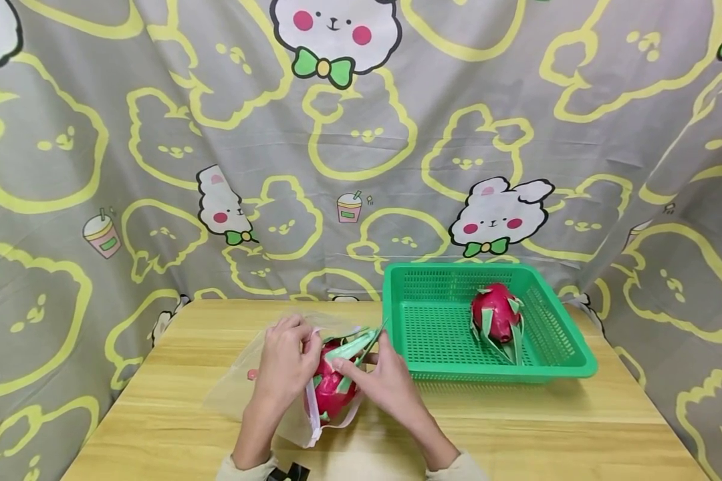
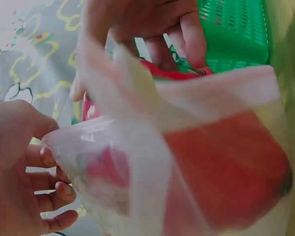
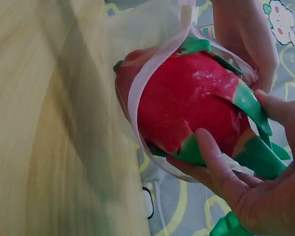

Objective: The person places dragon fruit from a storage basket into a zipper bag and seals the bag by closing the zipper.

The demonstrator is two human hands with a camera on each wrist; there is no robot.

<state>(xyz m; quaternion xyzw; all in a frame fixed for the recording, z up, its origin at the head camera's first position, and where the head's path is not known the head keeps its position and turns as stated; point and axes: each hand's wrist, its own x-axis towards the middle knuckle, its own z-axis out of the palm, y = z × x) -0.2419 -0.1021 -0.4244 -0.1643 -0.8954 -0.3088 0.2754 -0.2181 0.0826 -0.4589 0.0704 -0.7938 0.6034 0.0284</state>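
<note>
A red dragon fruit [image 1: 335,395] with green leafy scales lies partly inside a translucent frosted bag [image 1: 241,384], whose pale strip-edged mouth runs round it. My left hand [image 1: 285,361] pinches the bag's rim on the left; the left wrist view shows its thumb and fingers [image 2: 48,155] at that edge. My right hand [image 1: 392,382] holds the fruit by its leafy end, which sticks out of the bag. Seen from the right wrist, the thumb and fingers curl round the dragon fruit [image 3: 191,103], and its other end sits within the bag.
To the right stands a green perforated plastic basket [image 1: 487,371] with a second dragon fruit [image 1: 497,311] inside. Both hands work over a light wooden table [image 1: 174,401]. A grey cartoon-patterned curtain [image 1: 361,153] hangs behind and at the sides.
</note>
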